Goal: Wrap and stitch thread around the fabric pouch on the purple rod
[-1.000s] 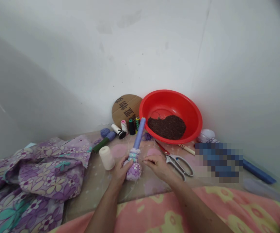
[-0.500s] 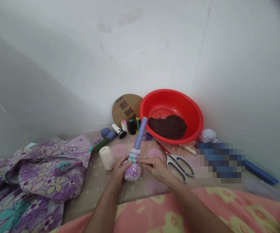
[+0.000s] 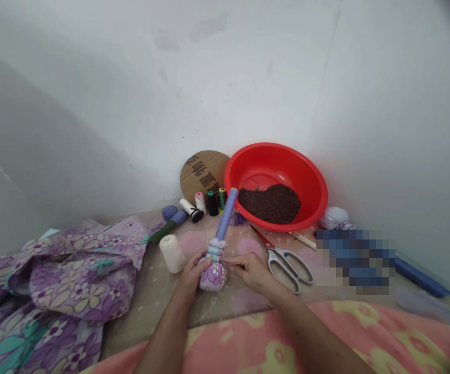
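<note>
A stick (image 3: 225, 218) wrapped in purple stands tilted at the middle of the table, its lower end set in a stuffed purple floral cloth head (image 3: 214, 278). White thread rings the gathered cloth neck. My left hand (image 3: 192, 270) is closed around the left side of this cloth-headed stick, thumb across the front. Thumb and forefinger of my right hand (image 3: 250, 267) are pinched at the right edge of the neck; what is between them is too small to make out. Left of my left hand stands a cream spool of thread (image 3: 172, 254).
A red basin (image 3: 314, 200) with dark brown grains (image 3: 274, 205) leans at the back. Scissors (image 3: 287, 267) lie right of my right hand. Floral cloth (image 3: 80, 280) is heaped at left. Small thread spools (image 3: 212, 203) stand before a cardboard disc (image 3: 199, 174). A pink-yellow blanket (image 3: 233, 348) covers the front.
</note>
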Demonstrator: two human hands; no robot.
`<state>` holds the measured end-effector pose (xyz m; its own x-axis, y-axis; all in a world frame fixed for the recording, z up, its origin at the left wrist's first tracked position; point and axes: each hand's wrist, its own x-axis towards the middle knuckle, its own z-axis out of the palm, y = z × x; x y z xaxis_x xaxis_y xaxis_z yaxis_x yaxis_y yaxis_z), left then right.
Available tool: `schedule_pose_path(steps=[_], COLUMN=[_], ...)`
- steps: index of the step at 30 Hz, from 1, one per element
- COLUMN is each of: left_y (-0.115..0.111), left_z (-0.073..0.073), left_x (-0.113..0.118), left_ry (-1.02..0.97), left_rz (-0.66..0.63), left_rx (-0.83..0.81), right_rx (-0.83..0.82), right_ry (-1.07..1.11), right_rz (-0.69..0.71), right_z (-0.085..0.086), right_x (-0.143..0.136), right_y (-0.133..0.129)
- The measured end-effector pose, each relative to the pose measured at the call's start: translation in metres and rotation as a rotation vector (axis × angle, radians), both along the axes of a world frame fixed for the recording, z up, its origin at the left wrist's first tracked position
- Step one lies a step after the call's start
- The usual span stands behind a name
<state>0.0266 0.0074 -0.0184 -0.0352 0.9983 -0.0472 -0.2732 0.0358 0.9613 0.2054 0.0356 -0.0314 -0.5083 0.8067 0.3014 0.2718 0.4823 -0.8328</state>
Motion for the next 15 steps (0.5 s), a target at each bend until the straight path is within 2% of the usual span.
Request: schedule_pose_path(steps=[9, 15], left_y=[0.0012, 0.0004], left_z=[-0.0027, -0.0016], left_x=[-0.0017, -0.0029], left_ry=[-0.024, -0.018], left_rz=[0.002, 0.003], left_rx=[-0.011, -0.011], right_rx=[0.008, -0.069], right_ry=[0.017, 0.112], right_rz=[-0.036, -0.042], right_z=[0.0013, -0.0073], right_x=[-0.0022, -0.0076], right_y=[-0.0001, 0.0038])
